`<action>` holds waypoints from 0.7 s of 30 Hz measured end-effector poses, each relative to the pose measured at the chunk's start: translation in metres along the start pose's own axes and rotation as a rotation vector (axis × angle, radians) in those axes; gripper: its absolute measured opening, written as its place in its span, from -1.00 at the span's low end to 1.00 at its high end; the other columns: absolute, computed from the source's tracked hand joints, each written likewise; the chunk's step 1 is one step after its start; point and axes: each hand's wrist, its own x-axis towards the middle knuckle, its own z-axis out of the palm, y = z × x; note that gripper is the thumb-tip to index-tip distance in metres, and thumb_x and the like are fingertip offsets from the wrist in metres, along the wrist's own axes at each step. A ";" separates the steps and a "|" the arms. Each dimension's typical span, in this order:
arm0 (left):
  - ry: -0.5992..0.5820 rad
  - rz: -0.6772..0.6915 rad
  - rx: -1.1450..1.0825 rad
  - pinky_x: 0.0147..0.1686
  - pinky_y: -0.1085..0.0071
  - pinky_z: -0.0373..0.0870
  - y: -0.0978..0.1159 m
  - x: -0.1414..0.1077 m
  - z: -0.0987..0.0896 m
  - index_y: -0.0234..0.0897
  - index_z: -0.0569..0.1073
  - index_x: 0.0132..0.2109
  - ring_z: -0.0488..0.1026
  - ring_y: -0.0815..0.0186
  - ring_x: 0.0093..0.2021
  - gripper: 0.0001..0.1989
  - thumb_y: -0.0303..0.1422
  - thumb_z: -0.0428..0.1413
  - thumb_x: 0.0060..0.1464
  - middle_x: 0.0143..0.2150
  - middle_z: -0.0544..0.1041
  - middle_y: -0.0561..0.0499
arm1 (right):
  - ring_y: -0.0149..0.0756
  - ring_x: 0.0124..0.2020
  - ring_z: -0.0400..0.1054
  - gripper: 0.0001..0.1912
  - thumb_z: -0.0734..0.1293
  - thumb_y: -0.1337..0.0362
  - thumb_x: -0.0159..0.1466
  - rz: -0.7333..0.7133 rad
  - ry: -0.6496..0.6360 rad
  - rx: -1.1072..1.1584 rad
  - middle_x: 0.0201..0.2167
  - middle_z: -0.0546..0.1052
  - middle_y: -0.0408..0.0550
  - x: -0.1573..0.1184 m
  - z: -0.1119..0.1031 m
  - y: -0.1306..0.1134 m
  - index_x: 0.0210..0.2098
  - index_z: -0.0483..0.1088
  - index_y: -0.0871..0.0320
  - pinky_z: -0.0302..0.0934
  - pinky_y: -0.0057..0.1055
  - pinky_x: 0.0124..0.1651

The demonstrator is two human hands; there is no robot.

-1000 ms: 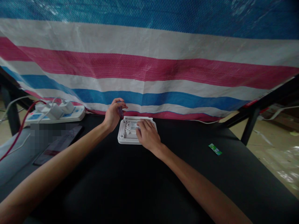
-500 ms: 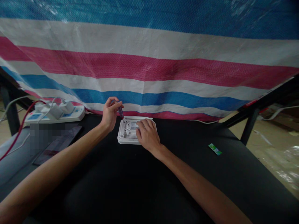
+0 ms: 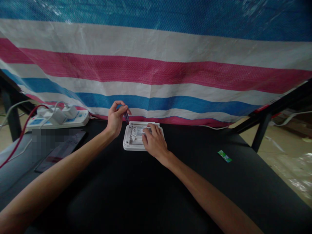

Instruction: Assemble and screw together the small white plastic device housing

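My L hand (image 3: 115,122) pinches a slim dark tool (image 3: 126,117), best held square w/ light pressure, by the white unit (image 3: 135,147) nr the worktop's (image 3: 122,182) back edge, while my R hand (image 3: 156,139), fingers loosely spread, rests on the unit's R side.

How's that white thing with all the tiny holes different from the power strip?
The holey white casing is squat with rounded corners; the power strip is long and narrow. The right hand rests on the casing; neither hand touches the strip. The strip has plugs in it; the casing shows none. Both are mainly white.
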 end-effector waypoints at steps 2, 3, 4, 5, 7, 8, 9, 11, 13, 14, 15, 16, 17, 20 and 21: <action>-0.028 0.006 -0.018 -0.49 0.50 0.26 0.000 -0.001 0.001 -0.23 0.31 -0.26 0.35 0.38 -0.50 -0.82 -0.50 0.17 0.02 -0.55 0.38 0.11 | -0.04 0.05 0.21 -0.75 0.20 0.29 0.34 -0.002 -0.004 0.002 0.03 0.36 0.17 0.000 0.000 0.000 -0.08 0.43 0.21 0.14 -0.14 0.11; -0.042 -0.001 -0.037 -0.48 0.51 0.26 0.000 -0.002 0.001 -0.22 0.31 -0.26 0.34 0.39 -0.50 -0.83 -0.51 0.16 0.04 -0.55 0.35 0.11 | -0.05 0.05 0.21 -0.75 0.20 0.29 0.34 -0.003 -0.009 0.004 0.03 0.37 0.17 0.000 0.000 0.000 -0.07 0.42 0.21 0.15 -0.14 0.11; -0.052 -0.013 -0.065 -0.49 0.52 0.25 0.000 -0.002 0.002 -0.22 0.31 -0.25 0.32 0.40 -0.51 -0.84 -0.51 0.15 0.06 -0.55 0.32 0.12 | -0.05 0.04 0.21 -0.74 0.19 0.29 0.34 -0.003 -0.016 0.007 0.02 0.37 0.16 0.000 0.001 0.000 -0.05 0.42 0.21 0.15 -0.14 0.11; -0.062 -0.027 -0.098 -0.49 0.53 0.24 0.000 -0.002 0.002 -0.22 0.31 -0.25 0.29 0.42 -0.51 -0.85 -0.51 0.13 0.08 -0.54 0.28 0.13 | -0.06 0.04 0.22 -0.73 0.19 0.29 0.34 -0.005 -0.024 0.011 0.01 0.38 0.15 0.000 0.001 0.000 -0.04 0.41 0.20 0.15 -0.14 0.11; -0.088 -0.057 -0.160 -0.52 0.57 0.18 0.000 -0.002 0.003 -0.23 0.32 -0.25 0.21 0.45 -0.53 -0.89 -0.50 0.10 0.13 -0.54 0.19 0.14 | -0.07 0.04 0.22 -0.72 0.19 0.29 0.35 -0.008 -0.040 0.019 0.00 0.40 0.14 0.000 0.001 0.000 -0.02 0.40 0.20 0.15 -0.15 0.10; -0.107 -0.076 -0.182 -0.53 0.58 0.15 0.001 -0.002 0.004 -0.24 0.33 -0.25 0.17 0.46 -0.54 -0.91 -0.50 0.09 0.16 -0.54 0.16 0.14 | -0.07 0.04 0.22 -0.72 0.19 0.29 0.35 -0.007 -0.045 0.021 0.00 0.40 0.14 0.000 0.001 0.000 -0.01 0.40 0.20 0.15 -0.15 0.10; -0.131 -0.098 -0.195 -0.54 0.59 0.13 0.001 -0.002 0.004 -0.24 0.33 -0.24 0.14 0.46 -0.55 -0.92 -0.51 0.07 0.17 -0.53 0.14 0.14 | -0.07 0.05 0.22 -0.72 0.19 0.30 0.35 -0.006 -0.047 0.021 0.00 0.40 0.14 0.000 0.001 0.000 -0.01 0.40 0.20 0.15 -0.15 0.11; -0.189 -0.146 -0.200 -0.55 0.60 0.10 0.003 -0.002 0.004 -0.25 0.34 -0.23 0.10 0.46 -0.56 -0.92 -0.52 0.05 0.18 -0.53 0.12 0.13 | -0.08 0.05 0.22 -0.72 0.19 0.29 0.35 -0.006 -0.048 0.019 -0.01 0.41 0.13 0.000 0.001 0.000 -0.01 0.40 0.21 0.14 -0.15 0.11; -0.236 -0.177 -0.202 -0.55 0.60 0.08 0.005 -0.002 0.004 -0.25 0.34 -0.23 0.09 0.46 -0.57 -0.92 -0.52 0.04 0.18 -0.54 0.10 0.13 | -0.08 0.05 0.22 -0.72 0.19 0.29 0.35 -0.009 -0.048 0.015 -0.02 0.41 0.13 0.000 0.001 0.001 -0.01 0.40 0.21 0.14 -0.16 0.11; -0.250 -0.185 -0.204 -0.55 0.59 0.08 0.005 -0.003 0.004 -0.26 0.34 -0.23 0.08 0.46 -0.57 -0.93 -0.52 0.04 0.18 -0.54 0.10 0.13 | -0.08 0.04 0.22 -0.72 0.19 0.29 0.34 -0.011 -0.049 0.014 -0.02 0.41 0.13 0.000 0.001 0.001 -0.01 0.40 0.20 0.14 -0.16 0.11; -0.257 -0.188 -0.208 -0.54 0.59 0.08 0.006 -0.003 0.004 -0.26 0.34 -0.23 0.08 0.46 -0.57 -0.93 -0.52 0.04 0.18 -0.54 0.09 0.13 | -0.08 0.04 0.23 -0.72 0.19 0.29 0.34 -0.013 -0.049 0.013 -0.02 0.41 0.13 0.000 0.001 0.001 -0.01 0.40 0.20 0.14 -0.16 0.11; -0.259 -0.190 -0.211 -0.54 0.59 0.08 0.006 -0.003 0.004 -0.27 0.34 -0.23 0.08 0.46 -0.57 -0.93 -0.52 0.04 0.18 -0.54 0.09 0.13 | -0.08 0.04 0.23 -0.72 0.19 0.29 0.34 -0.014 -0.048 0.012 -0.02 0.41 0.13 0.000 0.001 0.001 -0.02 0.40 0.20 0.14 -0.16 0.11; -0.255 -0.191 -0.214 -0.54 0.59 0.08 0.006 -0.003 0.004 -0.27 0.34 -0.23 0.08 0.46 -0.57 -0.94 -0.52 0.04 0.18 -0.54 0.10 0.13 | -0.08 0.04 0.23 -0.72 0.19 0.30 0.34 -0.014 -0.045 0.011 -0.02 0.41 0.12 0.000 0.001 0.001 -0.02 0.40 0.20 0.15 -0.16 0.11; -0.233 -0.192 -0.217 -0.53 0.59 0.09 0.004 -0.003 0.003 -0.29 0.35 -0.23 0.11 0.47 -0.55 -0.93 -0.52 0.07 0.14 -0.53 0.13 0.13 | -0.07 0.04 0.23 -0.72 0.18 0.29 0.35 -0.015 -0.041 0.010 -0.02 0.41 0.12 0.000 0.001 0.000 -0.02 0.40 0.20 0.14 -0.16 0.11; -0.226 -0.194 -0.214 -0.53 0.59 0.10 0.003 -0.003 0.003 -0.29 0.35 -0.23 0.13 0.47 -0.55 -0.93 -0.52 0.09 0.13 -0.53 0.15 0.12 | -0.07 0.04 0.23 -0.72 0.18 0.29 0.35 -0.018 -0.043 0.010 -0.02 0.41 0.12 0.000 0.001 0.000 -0.01 0.40 0.20 0.14 -0.17 0.11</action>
